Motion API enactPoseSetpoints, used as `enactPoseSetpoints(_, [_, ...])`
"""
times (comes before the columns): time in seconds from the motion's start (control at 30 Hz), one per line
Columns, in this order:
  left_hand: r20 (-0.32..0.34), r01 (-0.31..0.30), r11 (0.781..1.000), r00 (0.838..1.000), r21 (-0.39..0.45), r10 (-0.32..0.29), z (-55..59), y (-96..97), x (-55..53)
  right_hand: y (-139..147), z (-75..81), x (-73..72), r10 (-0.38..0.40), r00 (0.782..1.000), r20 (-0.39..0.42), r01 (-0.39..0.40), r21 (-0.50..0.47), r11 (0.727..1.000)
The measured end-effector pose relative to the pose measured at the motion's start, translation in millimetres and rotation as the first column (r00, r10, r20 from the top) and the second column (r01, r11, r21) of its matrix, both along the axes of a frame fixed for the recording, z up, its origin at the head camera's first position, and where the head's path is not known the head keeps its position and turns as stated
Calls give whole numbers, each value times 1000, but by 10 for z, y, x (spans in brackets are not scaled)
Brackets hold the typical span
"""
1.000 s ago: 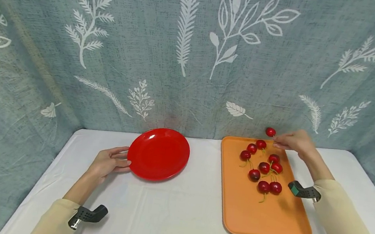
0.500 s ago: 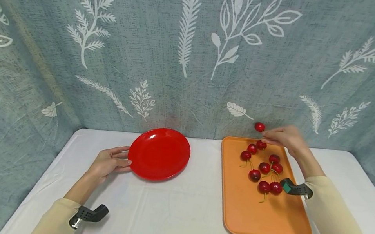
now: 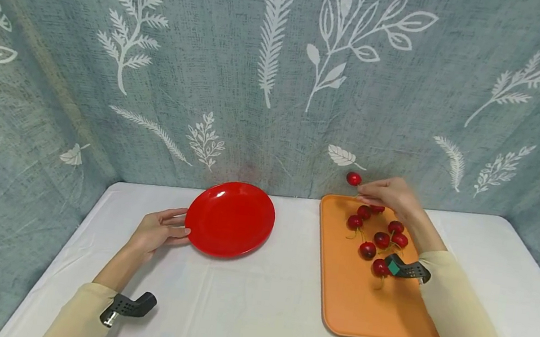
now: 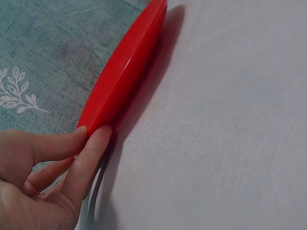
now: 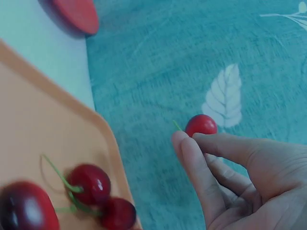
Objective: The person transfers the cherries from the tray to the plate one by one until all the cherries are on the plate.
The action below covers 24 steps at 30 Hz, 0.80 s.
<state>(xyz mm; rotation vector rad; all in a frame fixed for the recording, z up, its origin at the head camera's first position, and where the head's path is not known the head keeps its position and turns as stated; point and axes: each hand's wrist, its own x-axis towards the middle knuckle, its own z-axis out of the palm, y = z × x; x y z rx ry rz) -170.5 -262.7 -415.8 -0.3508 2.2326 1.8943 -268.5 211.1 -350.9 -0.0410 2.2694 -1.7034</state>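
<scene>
My left hand [image 3: 151, 234] grips the left rim of a red plate [image 3: 229, 220], thumb and fingers on its edge. In the left wrist view, the plate [image 4: 124, 72] is seen edge-on, slightly tilted above the white cloth. Over the far edge of an orange tray [image 3: 349, 304], my right hand [image 3: 391, 196] pinches a red cherry [image 3: 353, 178] between thumb and fingertips. A bit of green stem shows by the fingertips in the right wrist view, where the cherry [image 5: 201, 125] stands just past them. Several dark red cherries [image 3: 367, 250] with green stems lie in the tray, some hidden by my right arm.
A white cloth [image 3: 251, 314] covers the table. Behind it hangs a blue-green curtain [image 3: 186, 66] with white leaf prints, close to the tray's far edge. White cloth separates the plate from the tray.
My right hand has moved left across the tray's far end, carrying the cherry with it. My left hand and the plate have stayed in place.
</scene>
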Motion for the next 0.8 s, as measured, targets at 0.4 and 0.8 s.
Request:
enactPoseSetpoints(0.4, [2,-13,1000,1000,-18,13,2,6,-15,-659,-166,-121,35,999,37,-33,-66,997])
enactPoseSetpoints(0.8, [12,-3,1000,1000,7,2,-2,-11,-6,-1250,-323,-100,63,997,42,-57,-121,991])
